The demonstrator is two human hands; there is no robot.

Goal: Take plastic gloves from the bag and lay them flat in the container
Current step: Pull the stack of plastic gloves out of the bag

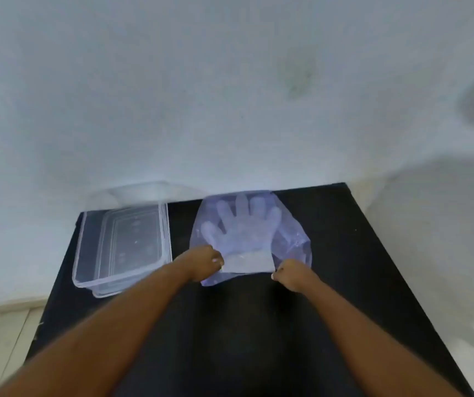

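Head view: left hand (205, 260) and right hand (288, 272) pinch the cuff of the translucent plastic gloves (240, 230) at the thin bluish plastic bag (293, 245) mouth. Extraction step, I judge; next, slide them out towards the clear rectangular plastic container (87, 253).

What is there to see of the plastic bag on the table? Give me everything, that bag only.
The plastic bag is thin, translucent, bluish-violet film, lying flat and a little crumpled on the black table, right of the clear container. A stack of clear gloves shows through it, fingers pointing away towards the wall. Its mouth faces the person; the left hand and right hand pinch the near edge at either side of the gloves' cuff.
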